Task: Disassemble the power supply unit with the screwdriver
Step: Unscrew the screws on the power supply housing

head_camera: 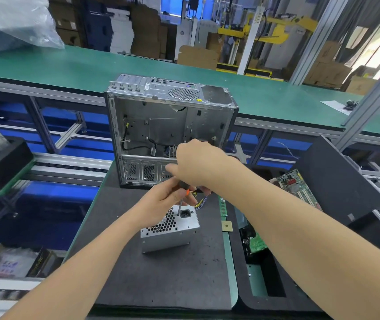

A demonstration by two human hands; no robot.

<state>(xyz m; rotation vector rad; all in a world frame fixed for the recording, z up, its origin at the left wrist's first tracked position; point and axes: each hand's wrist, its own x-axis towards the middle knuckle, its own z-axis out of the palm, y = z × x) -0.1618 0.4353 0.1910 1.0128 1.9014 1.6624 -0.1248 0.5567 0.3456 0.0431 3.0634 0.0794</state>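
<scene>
Head view: right hand (198, 165) gripping screwdriver (186, 191) top, left hand (161, 200) pinching it lower, tip meeting power supply (170, 230) beneath; probably loosening screw, needing steady turns.

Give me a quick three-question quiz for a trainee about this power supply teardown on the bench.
1. True or false: the screwdriver tip rests on the power supply face, beside its socket.
2. What stands behind the power supply? A) an open computer case B) a printer C) a monitor
3. Fill in: from the person's view, the gold chip lies to the ___ of the power supply.

Key: 1 true; 2 A; 3 right.
</scene>
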